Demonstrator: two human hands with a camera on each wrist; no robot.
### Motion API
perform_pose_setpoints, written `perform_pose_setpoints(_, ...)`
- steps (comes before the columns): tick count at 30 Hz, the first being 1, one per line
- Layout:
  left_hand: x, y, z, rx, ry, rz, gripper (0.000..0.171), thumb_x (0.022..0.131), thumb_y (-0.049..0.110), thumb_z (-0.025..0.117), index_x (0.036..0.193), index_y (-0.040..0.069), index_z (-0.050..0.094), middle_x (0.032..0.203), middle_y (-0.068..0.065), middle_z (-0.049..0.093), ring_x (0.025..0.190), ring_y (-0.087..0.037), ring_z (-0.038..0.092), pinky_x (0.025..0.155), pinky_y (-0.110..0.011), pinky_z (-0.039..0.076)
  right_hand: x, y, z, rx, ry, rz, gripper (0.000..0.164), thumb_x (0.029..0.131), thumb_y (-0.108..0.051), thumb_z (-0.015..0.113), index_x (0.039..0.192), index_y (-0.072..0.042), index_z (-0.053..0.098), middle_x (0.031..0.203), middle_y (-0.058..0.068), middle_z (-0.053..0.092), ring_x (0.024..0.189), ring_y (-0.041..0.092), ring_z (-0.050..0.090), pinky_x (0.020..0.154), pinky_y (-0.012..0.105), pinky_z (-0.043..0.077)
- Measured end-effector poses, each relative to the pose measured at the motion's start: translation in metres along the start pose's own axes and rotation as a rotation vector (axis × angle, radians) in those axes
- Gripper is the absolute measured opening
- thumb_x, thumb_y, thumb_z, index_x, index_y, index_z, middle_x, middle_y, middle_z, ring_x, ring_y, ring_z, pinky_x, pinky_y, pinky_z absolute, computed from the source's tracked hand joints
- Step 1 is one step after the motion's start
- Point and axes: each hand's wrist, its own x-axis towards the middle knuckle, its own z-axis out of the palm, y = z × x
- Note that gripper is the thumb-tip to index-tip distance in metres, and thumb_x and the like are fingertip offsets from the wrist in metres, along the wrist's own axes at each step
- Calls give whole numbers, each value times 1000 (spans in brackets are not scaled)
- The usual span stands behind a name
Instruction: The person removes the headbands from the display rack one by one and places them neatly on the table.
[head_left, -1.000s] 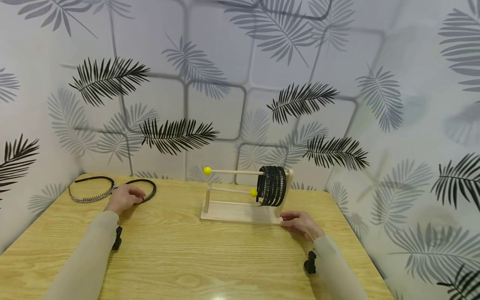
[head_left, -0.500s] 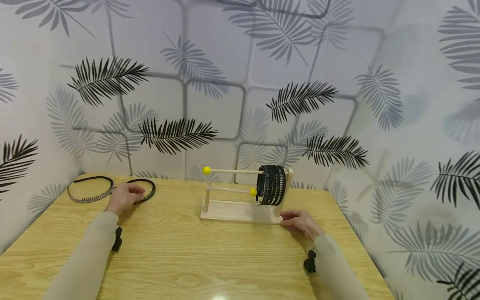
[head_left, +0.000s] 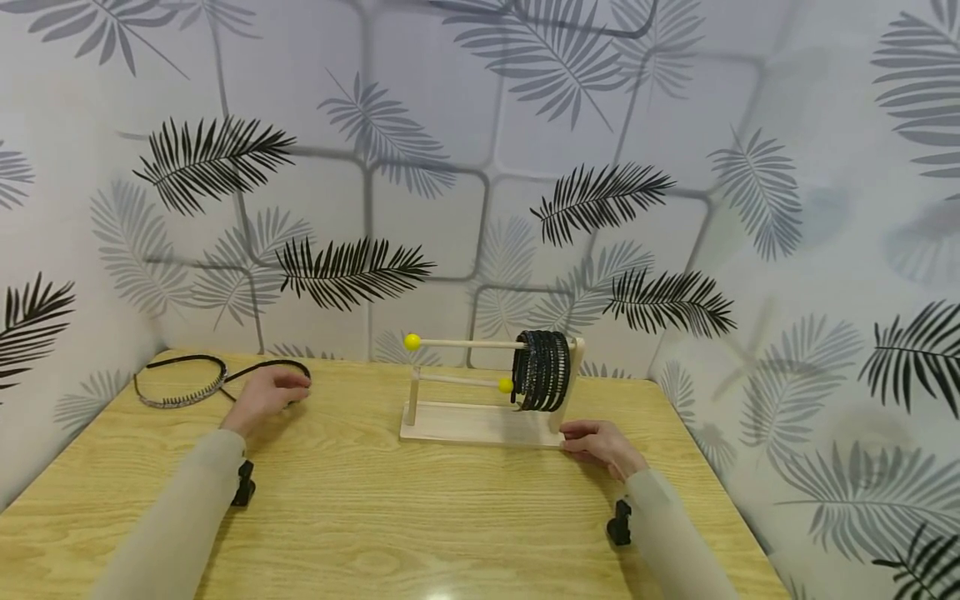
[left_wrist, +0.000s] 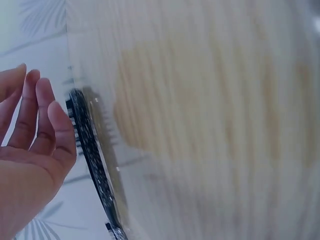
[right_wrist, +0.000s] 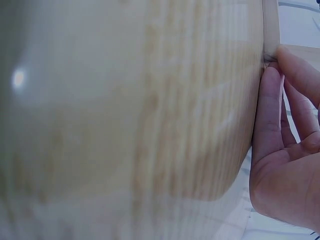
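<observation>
You had your left hand (head_left: 266,394) at the frame's left, fingers loosely bent beside the black headband (left_wrist: 94,157), which lay on the table (head_left: 420,517) next to another headband (head_left: 180,401). Your right hand (head_left: 604,447), right of centre, pinched the near right corner of the wooden rack (head_left: 472,423), which held dark hoops (head_left: 546,371).

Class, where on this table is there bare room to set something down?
Bare: the table between both sleeves, and between the left hand and wooden rack. Crowded: the far left, where headbands lie near that hand, and the rack's right end, with bunched black bands and the right hand.
</observation>
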Motion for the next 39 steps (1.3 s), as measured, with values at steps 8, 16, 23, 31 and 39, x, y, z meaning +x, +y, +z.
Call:
perform_pose_setpoints(8,1,17,21,-91,-42,67,40,99,27,61,122,-6,63,107,-20,69,97,-33,65,79,-42,56,0,-1,1,-8,2,-7,40,89,-4,70,127,2,63,118,11,70,87,5,67,79,25,57)
perform_pose_setpoints(16,6,41,47,-161,9,134,29,100,28,59,112,4,70,102,-22,69,95,-40,63,81,-51,53,-1,-1,1,9,-8,-5,41,88,-4,71,127,3,63,113,9,71,85,5,67,77,25,57)
perform_pose_setpoints(23,7,57,61,-223,88,144,28,98,31,61,109,7,71,94,-15,71,84,-24,66,79,-47,55,1,1,2,20,8,0,40,87,-2,71,126,3,63,108,9,72,84,7,67,76,25,58)
perform_pose_setpoints(31,8,73,87,-325,101,155,28,98,29,62,108,4,70,90,-15,70,82,-29,66,72,-36,55,-2,3,-1,-9,8,2,42,88,-3,70,129,3,61,122,17,66,93,9,66,81,27,58)
perform_pose_setpoints(39,6,87,105,-362,105,168,22,97,25,63,104,6,71,81,-8,69,73,-21,66,70,-44,56,1,1,0,14,1,-2,43,87,-2,72,128,3,62,118,16,67,88,9,67,80,28,58)
